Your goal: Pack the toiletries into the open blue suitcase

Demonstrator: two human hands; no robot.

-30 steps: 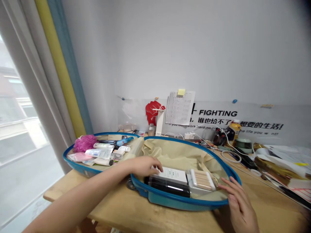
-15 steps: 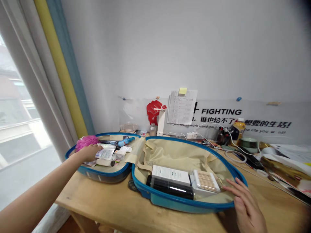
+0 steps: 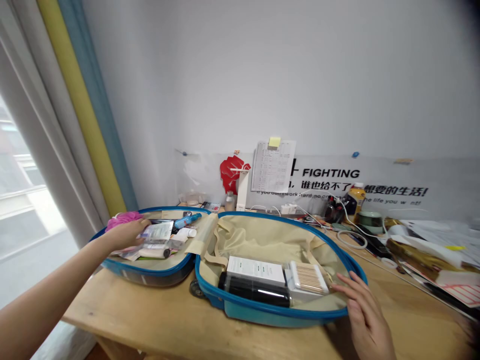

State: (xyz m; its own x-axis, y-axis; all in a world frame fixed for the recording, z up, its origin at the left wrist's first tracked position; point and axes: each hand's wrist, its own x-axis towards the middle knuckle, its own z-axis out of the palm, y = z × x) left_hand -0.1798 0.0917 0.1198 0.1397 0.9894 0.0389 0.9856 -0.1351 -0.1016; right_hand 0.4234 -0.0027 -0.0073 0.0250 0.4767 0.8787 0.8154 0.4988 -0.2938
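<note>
A small blue-rimmed suitcase (image 3: 281,314) lies spread in two halves on a wooden table. Over the left half, my left hand (image 3: 129,232) is closed at the left end of a silvery-white packet (image 3: 160,231); its fingertips are partly hidden. A pink bath puff (image 3: 123,218) is behind that hand, and a blue bottle (image 3: 185,220) and small tubes (image 3: 155,251) lie around the packet. My right hand (image 3: 365,310) holds the right half's rim, fingers reaching inside and thumb outside. That half contains a white box (image 3: 256,270), a black cylinder (image 3: 255,291) and a case of cotton swabs (image 3: 306,277).
Behind the suitcase stand a white lamp (image 3: 243,190), a clear bottle (image 3: 230,201) and a power strip (image 3: 288,209). Cables (image 3: 352,240), a yellow-labelled bottle (image 3: 355,200), a green jar (image 3: 370,221) and papers (image 3: 446,240) crowd the right side. A curtain (image 3: 86,100) hangs left.
The view has shifted slightly right. My left hand and the packet have moved a little among the toiletries, with the packet now lying flatter. My right hand stays at the rim.
</note>
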